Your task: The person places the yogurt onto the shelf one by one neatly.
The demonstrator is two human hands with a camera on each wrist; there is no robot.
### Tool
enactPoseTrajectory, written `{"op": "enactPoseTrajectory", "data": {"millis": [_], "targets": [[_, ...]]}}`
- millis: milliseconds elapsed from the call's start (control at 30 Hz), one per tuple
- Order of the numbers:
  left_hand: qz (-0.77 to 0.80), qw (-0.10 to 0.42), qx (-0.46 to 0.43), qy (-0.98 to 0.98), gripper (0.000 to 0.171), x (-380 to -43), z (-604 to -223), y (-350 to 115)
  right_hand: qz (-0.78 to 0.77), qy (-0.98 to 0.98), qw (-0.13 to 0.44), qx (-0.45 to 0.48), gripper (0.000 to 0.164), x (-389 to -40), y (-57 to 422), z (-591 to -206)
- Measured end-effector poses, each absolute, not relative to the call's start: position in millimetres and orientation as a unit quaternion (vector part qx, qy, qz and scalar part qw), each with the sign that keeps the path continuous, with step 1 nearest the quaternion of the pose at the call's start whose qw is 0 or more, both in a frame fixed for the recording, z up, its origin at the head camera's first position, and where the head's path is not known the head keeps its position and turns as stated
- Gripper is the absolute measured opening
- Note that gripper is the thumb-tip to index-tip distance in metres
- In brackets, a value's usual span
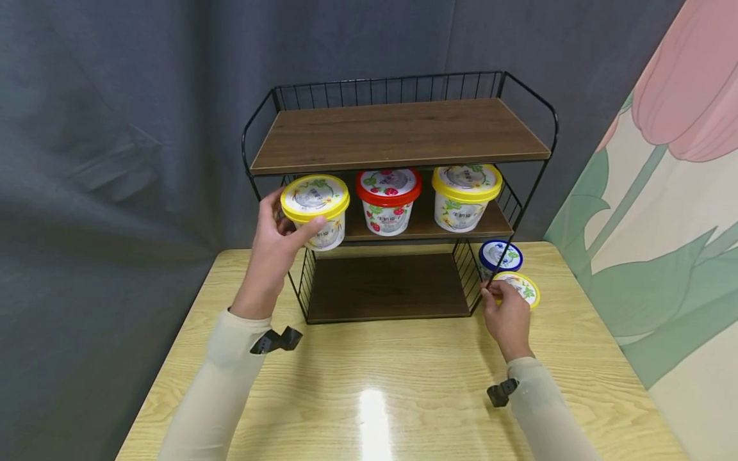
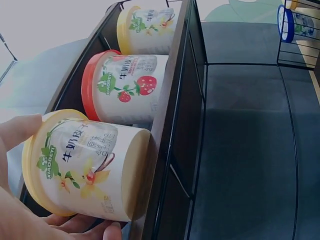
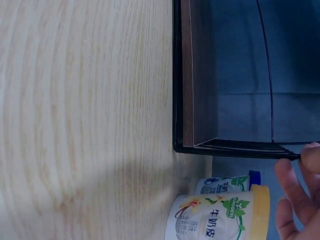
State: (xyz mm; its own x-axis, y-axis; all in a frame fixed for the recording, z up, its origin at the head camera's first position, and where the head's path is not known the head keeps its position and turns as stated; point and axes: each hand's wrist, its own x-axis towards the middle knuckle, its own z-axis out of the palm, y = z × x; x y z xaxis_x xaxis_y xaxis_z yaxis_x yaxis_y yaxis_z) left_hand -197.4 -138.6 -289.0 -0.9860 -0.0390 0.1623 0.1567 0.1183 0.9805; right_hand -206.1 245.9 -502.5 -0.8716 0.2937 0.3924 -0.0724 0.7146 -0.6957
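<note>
My left hand [image 1: 271, 240] grips a white tub with a yellow lid [image 1: 328, 235], thumb in front and fingers around its far side. The tub is at the left end of the rack's middle shelf, its base overlapping the front edge in the head view. Vanilla flowers are printed on its side [image 2: 75, 165]. Low at the rack's right side, my right hand [image 1: 510, 320] pinches the black wire frame [image 3: 235, 150] between thumb and fingers. Beside that hand, a second yellow-lidded tub [image 3: 215, 220] stands on the table, partly hidden in the head view.
On the middle shelf stand a red-lidded strawberry tub [image 1: 388, 203] and another yellow-lidded tub [image 1: 464, 198]. A blue-lidded tub [image 1: 500, 254] is on the table behind the right post. The rack's wooden top board [image 1: 398, 134] overhangs the shelf tubs. Grey curtain [image 1: 357, 38] hangs behind.
</note>
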Motion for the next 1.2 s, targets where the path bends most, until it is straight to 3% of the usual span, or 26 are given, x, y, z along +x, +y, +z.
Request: {"op": "enactPoseTrajectory", "data": {"millis": [400,1200], "targets": [[-0.667,0.048,-0.047,-0.742,0.091,-211.9,-287.8,-140.1,0.371,-0.893,0.246,-0.065,0.013,-205.8,246.2,-501.7],[-0.628,0.080,-0.061,-0.772,0.085,-200.9,-291.2,-145.4,0.370,-0.894,0.245,-0.059,0.013,-207.7,245.7,-502.3]]}}
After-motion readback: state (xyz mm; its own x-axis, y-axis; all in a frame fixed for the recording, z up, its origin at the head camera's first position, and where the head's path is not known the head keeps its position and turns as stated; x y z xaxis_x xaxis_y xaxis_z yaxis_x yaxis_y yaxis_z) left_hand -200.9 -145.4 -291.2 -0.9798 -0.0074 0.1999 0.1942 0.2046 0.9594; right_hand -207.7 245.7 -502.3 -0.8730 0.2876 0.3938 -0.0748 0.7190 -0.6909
